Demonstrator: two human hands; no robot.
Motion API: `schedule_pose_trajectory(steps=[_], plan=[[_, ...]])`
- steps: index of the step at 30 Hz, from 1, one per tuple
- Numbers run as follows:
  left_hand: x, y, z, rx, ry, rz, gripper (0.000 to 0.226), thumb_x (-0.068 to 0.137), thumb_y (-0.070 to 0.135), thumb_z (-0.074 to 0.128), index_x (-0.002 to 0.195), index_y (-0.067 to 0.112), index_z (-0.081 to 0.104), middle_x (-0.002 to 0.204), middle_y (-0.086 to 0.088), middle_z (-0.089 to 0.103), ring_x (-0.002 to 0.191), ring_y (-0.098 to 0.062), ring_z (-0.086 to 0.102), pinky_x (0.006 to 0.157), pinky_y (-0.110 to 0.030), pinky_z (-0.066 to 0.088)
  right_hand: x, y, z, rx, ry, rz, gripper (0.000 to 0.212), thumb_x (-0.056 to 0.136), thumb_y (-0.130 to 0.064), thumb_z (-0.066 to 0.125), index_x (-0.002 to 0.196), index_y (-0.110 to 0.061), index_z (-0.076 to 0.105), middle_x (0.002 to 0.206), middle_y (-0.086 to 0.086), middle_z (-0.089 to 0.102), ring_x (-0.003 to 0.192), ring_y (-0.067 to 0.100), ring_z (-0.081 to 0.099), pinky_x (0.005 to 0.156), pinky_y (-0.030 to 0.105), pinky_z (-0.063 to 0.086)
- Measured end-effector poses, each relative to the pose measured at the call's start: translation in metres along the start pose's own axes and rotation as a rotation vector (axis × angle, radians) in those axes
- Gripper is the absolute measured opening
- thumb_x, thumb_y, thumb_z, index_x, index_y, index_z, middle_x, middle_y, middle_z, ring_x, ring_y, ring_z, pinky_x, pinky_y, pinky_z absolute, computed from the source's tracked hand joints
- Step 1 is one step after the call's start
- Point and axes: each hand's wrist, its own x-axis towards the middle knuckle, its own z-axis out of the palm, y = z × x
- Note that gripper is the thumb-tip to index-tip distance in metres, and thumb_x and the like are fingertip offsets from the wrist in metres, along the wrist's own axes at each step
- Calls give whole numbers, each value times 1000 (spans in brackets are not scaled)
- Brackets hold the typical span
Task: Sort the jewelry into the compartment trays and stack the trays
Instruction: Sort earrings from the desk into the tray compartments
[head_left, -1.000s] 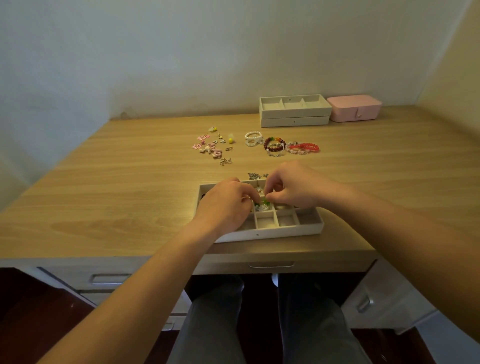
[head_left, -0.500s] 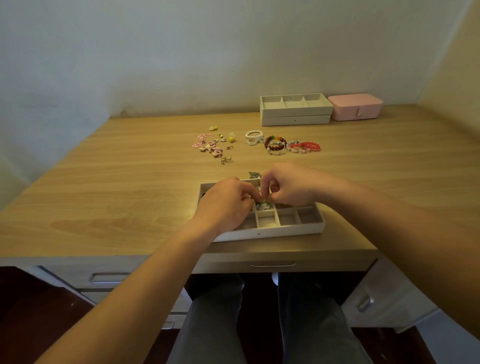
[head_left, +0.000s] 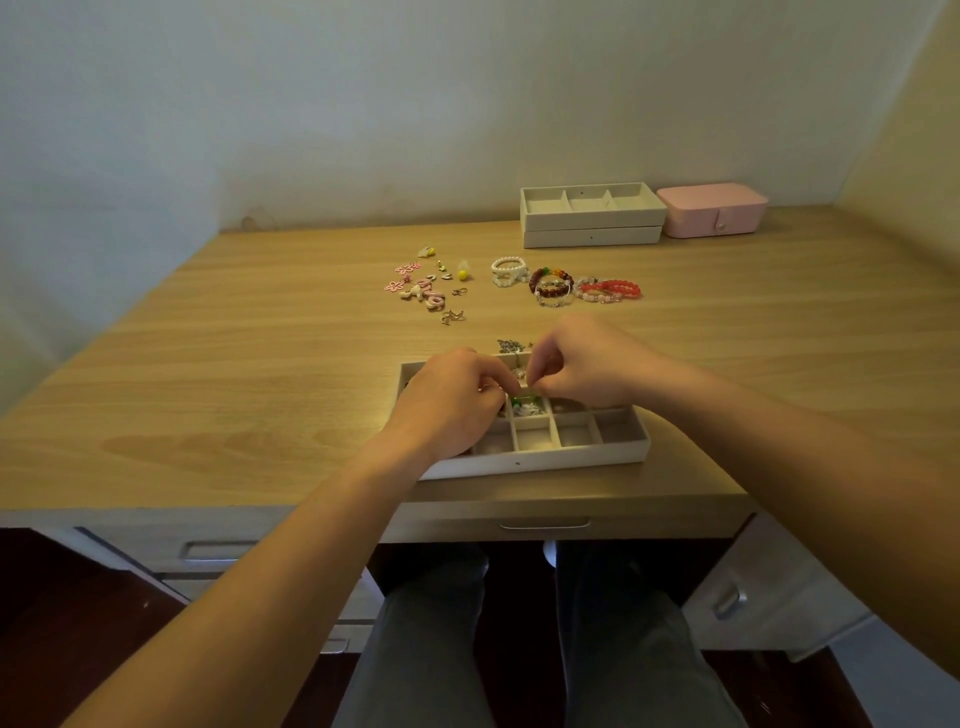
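A grey compartment tray (head_left: 582, 457) lies at the desk's near edge. Both hands hover over its middle cells with fingertips almost meeting. My left hand (head_left: 447, 400) and my right hand (head_left: 582, 364) each pinch a small piece of jewelry, too tiny to name, above a cell holding green and white bits (head_left: 522, 405). Behind the tray lies a small silver chain (head_left: 511, 344). Farther back sit pink and white earrings and charms (head_left: 428, 291) and several bead bracelets (head_left: 561, 286). Two stacked grey trays (head_left: 592, 214) stand at the back.
A pink jewelry box (head_left: 711, 209) sits to the right of the stacked trays by the wall. The wooden desk (head_left: 208, 364) has drawers under its front edge. My legs are below the desk.
Both hands lifted slightly and drew closer over the tray's middle cells. The right hand's fingers moved from inside the tray to a pinch beside the left fingertips.
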Motion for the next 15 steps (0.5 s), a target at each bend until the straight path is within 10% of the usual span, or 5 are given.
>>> schedule_pose_trajectory(steps=[15], plan=[[-1,9,4,111,-8,8,32,94,19,51,98,39,76,89,17,51,86,-12,54,73,-31,42,-13,3,-5,-22,-64,-14,29,94,-13,57,100,-29,80,95,-22,59,86,0,56,73,20,45]])
